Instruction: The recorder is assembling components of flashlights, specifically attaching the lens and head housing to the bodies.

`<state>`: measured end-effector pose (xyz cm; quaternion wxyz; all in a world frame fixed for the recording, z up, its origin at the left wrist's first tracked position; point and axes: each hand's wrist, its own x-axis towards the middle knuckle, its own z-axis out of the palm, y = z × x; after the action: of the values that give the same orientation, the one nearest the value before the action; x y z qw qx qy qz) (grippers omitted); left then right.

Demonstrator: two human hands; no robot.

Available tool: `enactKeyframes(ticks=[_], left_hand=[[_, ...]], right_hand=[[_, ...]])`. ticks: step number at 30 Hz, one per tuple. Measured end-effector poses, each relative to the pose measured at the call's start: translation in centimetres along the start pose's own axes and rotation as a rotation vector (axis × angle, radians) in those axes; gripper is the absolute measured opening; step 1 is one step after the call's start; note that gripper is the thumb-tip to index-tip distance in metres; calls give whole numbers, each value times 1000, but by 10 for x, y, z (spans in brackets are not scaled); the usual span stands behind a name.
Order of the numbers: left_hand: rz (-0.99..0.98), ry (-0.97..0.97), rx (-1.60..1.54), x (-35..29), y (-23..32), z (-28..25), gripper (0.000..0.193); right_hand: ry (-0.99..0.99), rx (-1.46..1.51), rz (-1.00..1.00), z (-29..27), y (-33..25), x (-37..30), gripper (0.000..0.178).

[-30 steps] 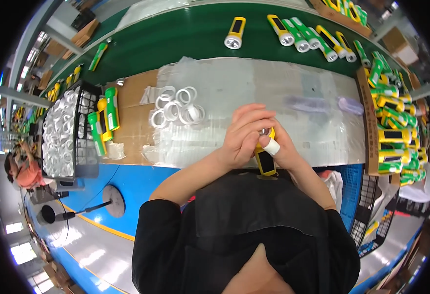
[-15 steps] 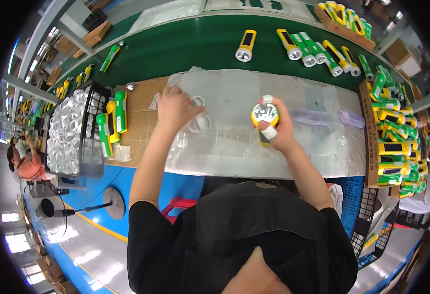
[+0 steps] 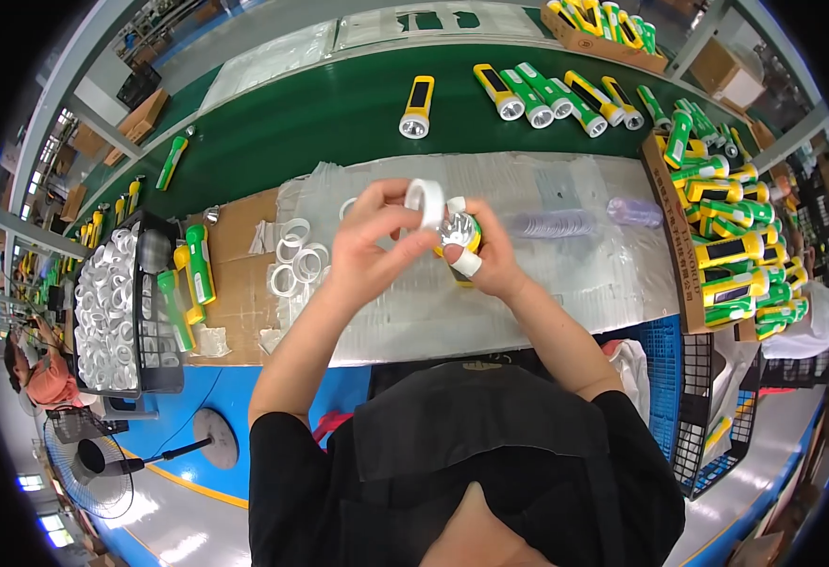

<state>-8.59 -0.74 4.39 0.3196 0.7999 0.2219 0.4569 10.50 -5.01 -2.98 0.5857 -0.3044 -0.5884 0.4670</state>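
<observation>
Between the thumb and fingers of my left hand [image 3: 376, 241] is a white plastic ring [image 3: 425, 202], held up on edge. My right hand [image 3: 492, 253] grips a flashlight [image 3: 459, 234] whose clear, shiny lens end faces up; white wraps cover its thumb and a fingertip. The ring is just left of the flashlight's head, and I cannot tell whether they touch. Several loose white rings [image 3: 285, 281] lie on the worktop left of my left hand. Most of the flashlight's body is hidden behind my right hand.
A black crate [image 3: 156, 354] of white rings stands left, beside a few flashlights [image 3: 201, 265]. Stacked clear discs [image 3: 554, 224] lie right of my hands. A carton [image 3: 676, 236] full of green and yellow flashlights stands at right. More flashlights lie on the green belt [image 3: 329, 104].
My left hand has picked up a white ring from the worktop and brought it right, next to the flashlight head. The view has shifted, and my right hand still holds the flashlight.
</observation>
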Motion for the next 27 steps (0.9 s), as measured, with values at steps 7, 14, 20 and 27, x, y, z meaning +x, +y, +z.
enactKeyframes(ticks=[7, 14, 20, 27], left_hand=[[71, -108, 153, -1, -5, 9, 38], [105, -189, 223, 10, 3, 1, 46], [166, -282, 235, 26, 16, 16, 50], [139, -196, 236, 26, 7, 57, 47]], right_hand=[[-21, 21, -46, -1, 3, 1, 48], [3, 46, -70, -10, -8, 8, 69], [-209, -620, -290, -66, -67, 22, 58], [-583, -989, -50, -64, -148, 53, 46]])
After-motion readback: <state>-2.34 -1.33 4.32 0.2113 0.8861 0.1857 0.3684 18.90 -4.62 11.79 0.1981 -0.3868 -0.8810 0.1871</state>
